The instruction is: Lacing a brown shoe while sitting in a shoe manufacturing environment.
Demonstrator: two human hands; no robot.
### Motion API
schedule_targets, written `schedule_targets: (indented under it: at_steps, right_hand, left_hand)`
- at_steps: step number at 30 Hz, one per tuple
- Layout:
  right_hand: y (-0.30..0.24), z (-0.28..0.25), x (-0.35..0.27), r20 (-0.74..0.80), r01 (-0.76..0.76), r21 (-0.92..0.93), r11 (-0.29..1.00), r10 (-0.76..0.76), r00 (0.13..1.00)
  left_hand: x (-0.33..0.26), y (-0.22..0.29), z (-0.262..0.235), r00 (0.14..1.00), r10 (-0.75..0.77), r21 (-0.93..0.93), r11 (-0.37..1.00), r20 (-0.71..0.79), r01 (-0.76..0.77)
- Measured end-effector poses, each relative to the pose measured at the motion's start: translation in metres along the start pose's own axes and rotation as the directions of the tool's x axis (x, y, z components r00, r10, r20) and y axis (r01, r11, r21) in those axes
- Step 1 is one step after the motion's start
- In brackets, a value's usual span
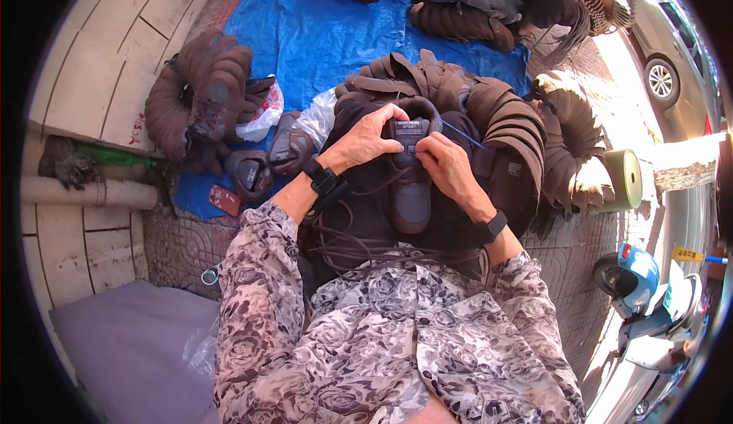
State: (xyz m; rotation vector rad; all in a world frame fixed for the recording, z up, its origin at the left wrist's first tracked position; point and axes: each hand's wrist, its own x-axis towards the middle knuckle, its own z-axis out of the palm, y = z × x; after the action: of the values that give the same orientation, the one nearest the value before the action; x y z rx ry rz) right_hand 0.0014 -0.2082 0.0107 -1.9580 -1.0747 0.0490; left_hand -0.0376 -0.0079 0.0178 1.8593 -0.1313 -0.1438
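Left hand: the left hand (370,140) came in from the lower left, wrist bent, fingers curled over the top edge of the shoe upper (412,187), thumb pressed on its tongue; closed on the upper.
Right hand: the right hand (445,166) came in from the lower right, fingers bunched in a pinch at the tongue's right edge; closed, though what it pinched was too small to tell.
Thread: a thin blue thread (464,135) ran up and to the right from the right fingertips.
Wrists: 1 black band (324,181) sat on the left wrist and 1 (495,225) on the right.
Upper: dark brown, soft and matte, with a padded tongue bearing a dark label; it lay between both hands, over the lap.
Laces: brown cords (359,244) looped loosely below the grip, toward the body.
Sleeves: thin floral fabric (259,286), grey and cream.
Beyond the grip: fanned stacks of brown uppers (511,126), ribbed like overlapping scales.
Left of the grip: another curved stack (202,92) and 2 loose uppers on a blue tarp (305,34), crinkled and glossy.
Far right: a green roll (622,179) on patterned paving.
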Motion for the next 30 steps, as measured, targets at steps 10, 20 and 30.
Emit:
schedule_targets:
  at_steps: [10,20,30]
  right_hand:
    - [-0.004,0.006,0.006,-0.051,-0.221,0.110,0.969,0.228,0.972]
    - [-0.002,0.014,0.004,-0.056,0.044,-0.211,0.976,-0.057,0.997]
    - [-0.010,0.019,0.015,-0.069,0.305,-0.413,0.858,-0.363,0.929]
  left_hand:
    - [0.001,0.001,0.014,0.979,0.051,0.170,0.985,-0.197,-0.017]
    - [0.003,-0.006,0.019,0.972,0.043,0.162,0.987,-0.231,-0.005]
    - [-0.008,-0.004,-0.003,0.957,0.076,-0.094,0.990,-0.281,-0.106]
